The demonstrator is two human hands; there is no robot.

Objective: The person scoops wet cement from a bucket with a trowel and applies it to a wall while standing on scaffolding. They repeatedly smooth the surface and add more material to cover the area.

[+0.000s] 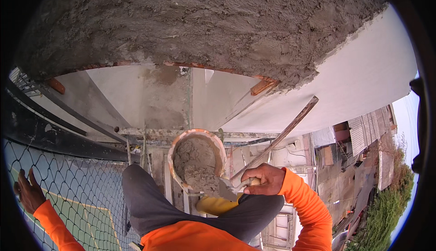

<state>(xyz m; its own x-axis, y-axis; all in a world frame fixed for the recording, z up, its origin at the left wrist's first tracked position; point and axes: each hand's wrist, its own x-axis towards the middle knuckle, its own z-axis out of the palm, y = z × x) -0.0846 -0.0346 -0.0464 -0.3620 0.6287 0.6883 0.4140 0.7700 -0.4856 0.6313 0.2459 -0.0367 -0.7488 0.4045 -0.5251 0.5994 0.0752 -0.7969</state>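
Observation:
My right hand (265, 178) is wrapped around the wooden handle of a trowel (225, 188). Its metal blade lies at the near right rim of a round bucket (224, 153), touching the wet mortar (195, 158) inside. The bucket stands between and just beyond my knees, its rim smeared with mortar. Off to the left, my left hand (30, 191) is against a chain-link fence (68, 178), fingers spread; whether any hook through the mesh is hard to see. Across the top spreads a wall face coated in rough wet mortar (204, 24).
Scaffold bars (181, 133) cross behind the bucket. A long wooden pole (290, 126) slants up on the right. Under the mortar's lower edge shows a wood piece (263, 86). A dark pipe (59, 137) runs along the left. Far below are a court (91, 214) and roofs (368, 128).

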